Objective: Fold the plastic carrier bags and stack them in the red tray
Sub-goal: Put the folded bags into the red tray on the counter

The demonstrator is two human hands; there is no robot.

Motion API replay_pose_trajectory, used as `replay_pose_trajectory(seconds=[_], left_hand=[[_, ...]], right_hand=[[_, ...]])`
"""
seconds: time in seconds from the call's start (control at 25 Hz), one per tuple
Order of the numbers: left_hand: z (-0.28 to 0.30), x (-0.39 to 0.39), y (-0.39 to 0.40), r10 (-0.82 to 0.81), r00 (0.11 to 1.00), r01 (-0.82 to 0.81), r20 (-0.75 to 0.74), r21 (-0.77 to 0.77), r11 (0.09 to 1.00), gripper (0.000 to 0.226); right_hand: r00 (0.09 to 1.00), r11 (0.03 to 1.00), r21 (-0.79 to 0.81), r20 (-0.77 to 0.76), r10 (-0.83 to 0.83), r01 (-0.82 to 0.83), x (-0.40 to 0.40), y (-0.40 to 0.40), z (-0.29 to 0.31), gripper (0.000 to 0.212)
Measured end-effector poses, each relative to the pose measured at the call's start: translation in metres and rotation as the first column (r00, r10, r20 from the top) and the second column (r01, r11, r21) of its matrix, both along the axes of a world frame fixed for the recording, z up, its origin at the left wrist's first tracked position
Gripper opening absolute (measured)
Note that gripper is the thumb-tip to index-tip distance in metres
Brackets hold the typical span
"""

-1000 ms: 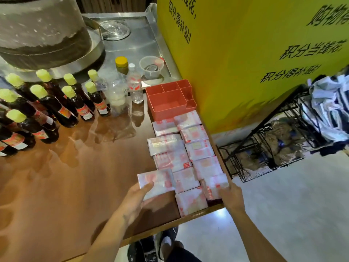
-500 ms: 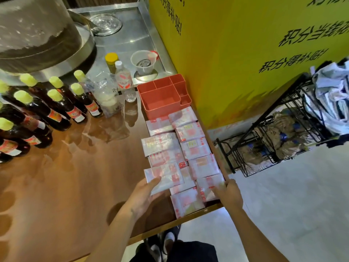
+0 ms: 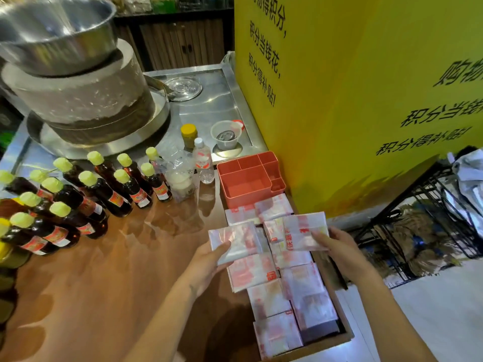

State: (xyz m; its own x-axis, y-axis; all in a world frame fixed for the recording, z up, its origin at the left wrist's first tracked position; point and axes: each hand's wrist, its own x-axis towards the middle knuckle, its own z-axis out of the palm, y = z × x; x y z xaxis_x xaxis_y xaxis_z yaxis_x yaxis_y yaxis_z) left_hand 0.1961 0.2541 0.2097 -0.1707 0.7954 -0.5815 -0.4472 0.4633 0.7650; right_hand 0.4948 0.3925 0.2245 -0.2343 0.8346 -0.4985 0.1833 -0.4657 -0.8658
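Observation:
The red tray (image 3: 243,184), split into compartments, stands on the brown table beside the yellow board and holds nothing. Several folded white-and-red carrier bags (image 3: 266,299) lie in two rows between it and the table's front edge. My left hand (image 3: 209,259) grips one folded bag (image 3: 235,240), lifted above the rows. My right hand (image 3: 337,246) holds another folded bag (image 3: 303,231), thumb on top, raised over the right row. Both held bags are short of the tray.
Several dark bottles with yellow caps (image 3: 86,192) crowd the table's left. A small water bottle (image 3: 202,160) and a plastic bag of items (image 3: 180,176) stand left of the tray. A stone mill (image 3: 78,97) sits behind. A black wire rack (image 3: 423,231) stands at the right.
Both hands have picked up a folded bag each from the near end of the rows and raised them toward the tray. The camera has tilted up and moved closer.

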Motion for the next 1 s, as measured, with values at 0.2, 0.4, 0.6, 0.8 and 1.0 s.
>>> replay_pose_trajectory(seconds=[0.2,0.4,0.6,0.8,1.0], left_hand=[[0.012,-0.039,0.058,0.093,0.995,-0.091,-0.031,0.064,0.994,0.031],[-0.008,-0.063,0.109,0.141,0.99,-0.141,0.005,0.011,0.99,0.034],[-0.04,-0.085,0.15,0.157,0.987,-0.155,0.031,-0.063,0.986,0.03],[-0.073,-0.11,0.162,0.26,0.96,-0.244,0.107,-0.141,0.959,0.034],[-0.088,-0.127,0.163,0.328,0.936,-0.303,0.13,-0.183,0.935,0.035]], right_hand=[[0.992,0.998,0.057,-0.123,-0.02,0.028,-0.076,0.074,0.014,0.021],[0.998,0.998,-0.031,-0.001,-0.061,0.061,-0.135,0.144,-0.016,0.015],[0.97,0.999,-0.02,0.241,0.03,-0.026,-0.185,0.189,-0.063,0.018],[0.921,0.99,-0.007,0.366,0.131,-0.139,-0.227,0.214,-0.097,0.03],[0.808,0.935,-0.116,0.475,0.348,-0.335,-0.253,0.228,-0.12,0.027]])
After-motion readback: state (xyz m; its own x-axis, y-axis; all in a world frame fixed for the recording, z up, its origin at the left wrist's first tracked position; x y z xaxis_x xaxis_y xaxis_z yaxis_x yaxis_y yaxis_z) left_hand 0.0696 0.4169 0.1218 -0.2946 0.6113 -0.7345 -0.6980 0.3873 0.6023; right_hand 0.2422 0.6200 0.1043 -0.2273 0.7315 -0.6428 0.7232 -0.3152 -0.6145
